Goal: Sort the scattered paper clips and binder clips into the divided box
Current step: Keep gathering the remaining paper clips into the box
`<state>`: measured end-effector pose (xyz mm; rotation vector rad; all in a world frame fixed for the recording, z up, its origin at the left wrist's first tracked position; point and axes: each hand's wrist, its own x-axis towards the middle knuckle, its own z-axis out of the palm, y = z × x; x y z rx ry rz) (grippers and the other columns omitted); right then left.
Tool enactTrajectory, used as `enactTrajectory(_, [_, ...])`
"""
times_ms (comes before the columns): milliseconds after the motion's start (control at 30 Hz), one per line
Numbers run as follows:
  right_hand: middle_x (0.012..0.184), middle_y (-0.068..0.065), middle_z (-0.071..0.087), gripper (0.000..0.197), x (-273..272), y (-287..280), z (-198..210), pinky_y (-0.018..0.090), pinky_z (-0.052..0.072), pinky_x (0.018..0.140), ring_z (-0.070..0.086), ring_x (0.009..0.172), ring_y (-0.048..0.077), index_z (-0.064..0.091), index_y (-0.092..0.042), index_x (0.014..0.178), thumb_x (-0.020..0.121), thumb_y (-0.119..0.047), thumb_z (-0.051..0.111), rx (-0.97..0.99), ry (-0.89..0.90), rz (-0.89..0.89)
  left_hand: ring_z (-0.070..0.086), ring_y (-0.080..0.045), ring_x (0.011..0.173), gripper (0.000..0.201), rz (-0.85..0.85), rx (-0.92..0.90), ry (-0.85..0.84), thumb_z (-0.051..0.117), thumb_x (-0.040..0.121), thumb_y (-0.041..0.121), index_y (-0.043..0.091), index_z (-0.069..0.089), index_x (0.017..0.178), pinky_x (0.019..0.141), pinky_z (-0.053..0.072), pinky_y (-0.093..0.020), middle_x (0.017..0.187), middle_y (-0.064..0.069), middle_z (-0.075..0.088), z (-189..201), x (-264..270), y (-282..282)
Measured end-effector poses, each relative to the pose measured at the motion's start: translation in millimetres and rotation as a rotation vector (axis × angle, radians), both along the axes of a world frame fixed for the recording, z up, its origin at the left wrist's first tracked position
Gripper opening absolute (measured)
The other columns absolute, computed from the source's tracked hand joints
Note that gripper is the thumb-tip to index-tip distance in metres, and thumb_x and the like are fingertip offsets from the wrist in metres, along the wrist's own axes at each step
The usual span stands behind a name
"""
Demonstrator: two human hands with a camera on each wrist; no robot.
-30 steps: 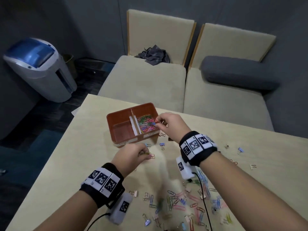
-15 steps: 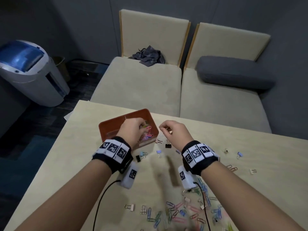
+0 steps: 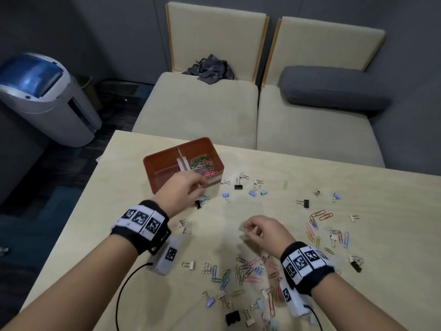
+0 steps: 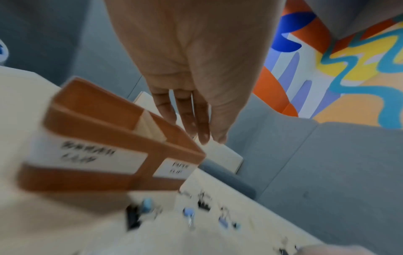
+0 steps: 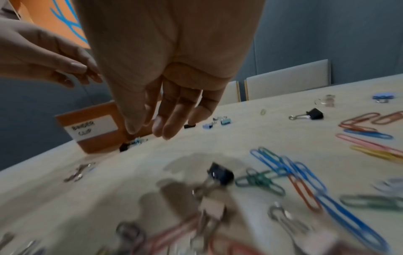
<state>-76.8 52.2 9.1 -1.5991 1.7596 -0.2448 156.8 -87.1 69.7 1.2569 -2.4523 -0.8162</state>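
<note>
Sorting stands at an early stage: the divided box (image 3: 216, 156) at the table's (image 3: 133, 187) eleven o'clock holds paper clips (image 3: 202, 163) in its right compartment only, binder clips (image 3: 238, 185) remain scattered, and the left hand (image 3: 183, 189) and right hand (image 3: 260, 231) hang loose, holding nothing.

Divided box half filled, clips loose on the table

The orange divided box (image 3: 216, 154) sits just beyond the left hand (image 3: 182, 189), its pale divider (image 3: 182, 162) upright; coloured paper clips (image 3: 202, 163) fill the compartment on the hand's right side, the other looks bare. Small binder clips (image 3: 238, 185) lie just right of that hand. More paper clips (image 3: 241, 271) and binder clips (image 3: 232, 316) lie nearer than and to the right of the right hand (image 3: 261, 231).
</note>
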Motion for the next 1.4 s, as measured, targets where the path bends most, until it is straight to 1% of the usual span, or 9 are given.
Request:
enactTrajectory(67, [0.098, -0.017, 0.058, 0.015, 3, 17, -10, 0.027, 0.052, 0.081, 0.058, 0.080, 0.005, 0.062, -0.031, 0.100, 0.085, -0.030, 0.064, 0.069, 0.018, 0.036, 0.056, -0.008, 0.082, 0.012, -0.002, 0.054, -0.030, 0.067, 0.086, 0.020, 0.014, 0.069, 0.097, 0.076, 0.044, -0.015, 0.093, 0.003, 0.066, -10, 14, 23])
enactTrajectory(200, [0.108, -0.012, 0.056, 0.031, 10, 41, -23, 0.026, 0.047, 0.088, 0.053, 0.088, 0.006, 0.060, -0.031, 0.112, 0.082, -0.031, 0.069, 0.119, 0.091, 0.078, 0.057, -0.009, 0.087, 0.018, -0.035, 0.197, -0.201, 0.063, 0.088, 0.028, 0.020, 0.065, 0.104, 0.081, 0.047, -0.023, 0.100, 0.006, 0.064, -42, 26, 66])
enactTrajectory(333, [0.114, -0.008, 0.056, 0.039, 14, 55, -29, 0.026, 0.044, 0.096, 0.053, 0.107, 0.011, 0.059, -0.028, 0.118, 0.081, -0.030, 0.069, 0.098, 0.149, 0.099, 0.055, -0.012, 0.100, 0.026, -0.141, 0.213, -0.330, 0.061, 0.087, 0.037, 0.024, 0.061, 0.110, 0.087, 0.043, -0.025, 0.108, 0.008, 0.061, -74, 19, 103])
enactTrajectory(500, [0.115, -0.006, 0.054, 0.047, 20, 59, -38, 0.030, 0.044, 0.097, 0.052, 0.109, 0.014, 0.057, -0.028, 0.121, 0.077, -0.033, 0.073, 0.082, 0.200, 0.123, 0.052, -0.016, 0.107, 0.032, -0.173, 0.171, -0.401, 0.060, 0.085, 0.046, 0.027, 0.060, 0.111, 0.090, 0.040, -0.029, 0.111, 0.007, 0.059, -99, -1, 132])
enactTrajectory(767, [0.116, -0.001, 0.053, 0.042, 28, 49, -49, 0.034, 0.041, 0.094, 0.048, 0.110, 0.020, 0.057, -0.025, 0.115, 0.077, -0.037, 0.072, 0.086, 0.264, 0.197, 0.046, -0.019, 0.105, 0.036, -0.174, 0.152, -0.528, 0.060, 0.078, 0.053, 0.027, 0.057, 0.102, 0.087, 0.034, -0.033, 0.107, 0.006, 0.056, -111, -23, 139])
enactTrajectory(900, [0.110, -0.001, 0.057, 0.027, 28, 39, -53, 0.033, 0.039, 0.093, 0.050, 0.109, 0.020, 0.063, -0.025, 0.103, 0.078, -0.033, 0.069, 0.097, 0.245, 0.181, 0.047, -0.020, 0.110, 0.022, -0.222, 0.157, -0.551, 0.057, 0.084, 0.043, 0.029, 0.060, 0.102, 0.091, 0.033, -0.035, 0.110, 0.006, 0.058, -112, -31, 137])
enactTrajectory(1000, [0.107, -0.001, 0.059, 0.017, 27, 33, -52, 0.033, 0.036, 0.093, 0.052, 0.108, 0.021, 0.068, -0.026, 0.096, 0.081, -0.032, 0.065, 0.141, 0.286, 0.242, 0.047, -0.021, 0.111, 0.018, -0.252, 0.142, -0.572, 0.052, 0.087, 0.036, 0.029, 0.063, 0.100, 0.090, 0.033, -0.036, 0.109, 0.006, 0.059, -111, -36, 133])
enactTrajectory(1233, [0.113, 0.004, 0.057, 0.022, 28, 31, -49, 0.040, 0.033, 0.097, 0.053, 0.111, 0.026, 0.068, -0.025, 0.106, 0.090, -0.027, 0.053, 0.165, 0.385, 0.408, 0.046, -0.023, 0.111, 0.020, -0.337, 0.112, -0.622, 0.050, 0.089, 0.033, 0.027, 0.063, 0.102, 0.091, 0.034, -0.039, 0.112, 0.002, 0.058, -109, -42, 128])
enactTrajectory(1400, [0.113, 0.003, 0.063, 0.023, 29, 36, -48, 0.039, 0.030, 0.099, 0.057, 0.109, 0.026, 0.066, -0.023, 0.104, 0.089, -0.023, 0.050, 0.158, 0.387, 0.399, 0.048, -0.023, 0.111, 0.020, -0.334, 0.094, -0.626, 0.048, 0.091, 0.033, 0.026, 0.062, 0.103, 0.090, 0.033, -0.038, 0.111, 0.002, 0.060, -111, -41, 128])
